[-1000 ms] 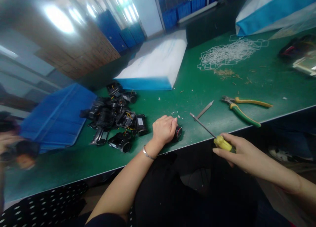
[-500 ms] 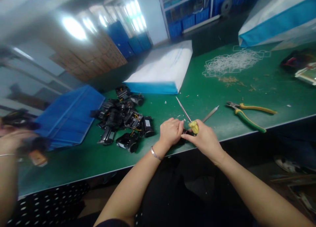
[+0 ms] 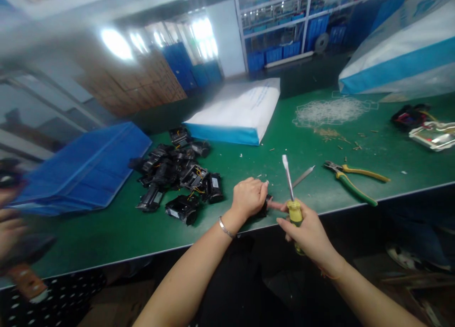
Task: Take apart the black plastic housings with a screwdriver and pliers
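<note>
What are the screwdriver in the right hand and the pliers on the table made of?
Screwdriver: handle likely moulded plastic, slightly glossy, from its bright yellow colour; shaft apparently polished metal, from its silvery shine.
Pliers: head probably metal, dull and grey; the handles' smooth yellow and green covering could be plastic or rubber.

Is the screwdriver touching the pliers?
Apart. The head view shows bare green table between the screwdriver and the pliers.
</note>
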Available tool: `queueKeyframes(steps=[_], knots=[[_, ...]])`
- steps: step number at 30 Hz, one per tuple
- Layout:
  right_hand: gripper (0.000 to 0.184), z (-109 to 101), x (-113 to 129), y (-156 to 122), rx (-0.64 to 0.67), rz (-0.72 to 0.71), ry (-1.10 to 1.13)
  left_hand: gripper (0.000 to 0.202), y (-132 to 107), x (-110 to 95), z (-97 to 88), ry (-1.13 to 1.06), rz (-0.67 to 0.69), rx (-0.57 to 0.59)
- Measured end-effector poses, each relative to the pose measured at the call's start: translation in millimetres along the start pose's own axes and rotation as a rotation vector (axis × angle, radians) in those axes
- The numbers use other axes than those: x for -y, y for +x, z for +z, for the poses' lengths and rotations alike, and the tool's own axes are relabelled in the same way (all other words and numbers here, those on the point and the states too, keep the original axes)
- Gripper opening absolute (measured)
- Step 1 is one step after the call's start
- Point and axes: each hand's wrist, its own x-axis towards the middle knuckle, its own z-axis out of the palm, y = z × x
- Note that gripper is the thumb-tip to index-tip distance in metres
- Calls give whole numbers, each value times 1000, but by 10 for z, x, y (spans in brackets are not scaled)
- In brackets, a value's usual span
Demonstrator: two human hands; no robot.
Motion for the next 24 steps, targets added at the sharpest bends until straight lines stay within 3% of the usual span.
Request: queueKeyframes(steps=[4,9,14,18,24], knots=[[23,6,-9,-21,-77,-8,106,51,-2,7,8,4,20,-3],[20,51,-55,-23,-9,31,83,50,1,14,-3,7,35,-2],[24,77,-96,32,-153,-6,157,48,3,27,1,-14,38,-18],[27,114,-238,179,-149,0,-22,47,9,46,16,-8,50,-30],[48,210,-323,252,-233,-135,-292,44,18,75,6,-6,66,4]])
